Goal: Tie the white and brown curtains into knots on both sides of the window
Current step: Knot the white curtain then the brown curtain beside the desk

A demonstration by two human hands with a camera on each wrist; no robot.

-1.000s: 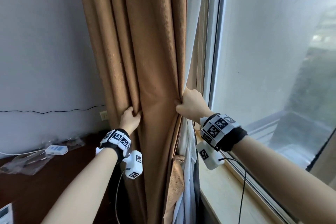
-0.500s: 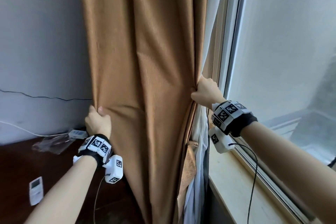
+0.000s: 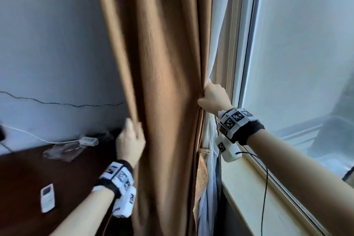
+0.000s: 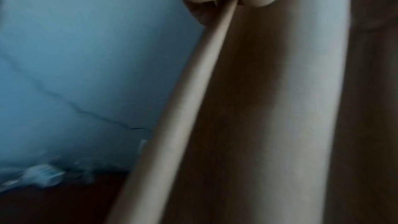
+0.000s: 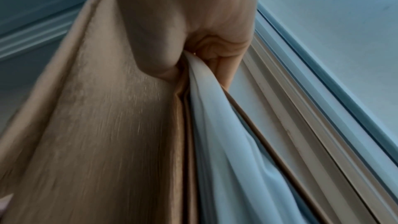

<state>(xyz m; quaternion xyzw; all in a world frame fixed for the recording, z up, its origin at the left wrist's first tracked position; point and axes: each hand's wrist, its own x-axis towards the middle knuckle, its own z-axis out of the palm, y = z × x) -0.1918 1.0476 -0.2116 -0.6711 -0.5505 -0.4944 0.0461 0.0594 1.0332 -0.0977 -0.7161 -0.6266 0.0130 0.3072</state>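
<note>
curtains hang vertical between hands: left hand [image 3: 131,144] pinches brown curtain [image 3: 164,82] wall-side edge, right hand [image 3: 213,99] fists its window edge plus white curtain [image 3: 216,63]. edges apart; gather inward next.

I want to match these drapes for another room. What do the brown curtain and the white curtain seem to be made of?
Brown curtain: looks like a thick, opaque woven fabric with a fine vertical rib and a slight sheen; it hangs in broad, heavy folds. White curtain: seems a thin, smooth, lightweight cloth, possibly sheer, gathering in soft narrow pleats. Exact fibres cannot be told.
</note>
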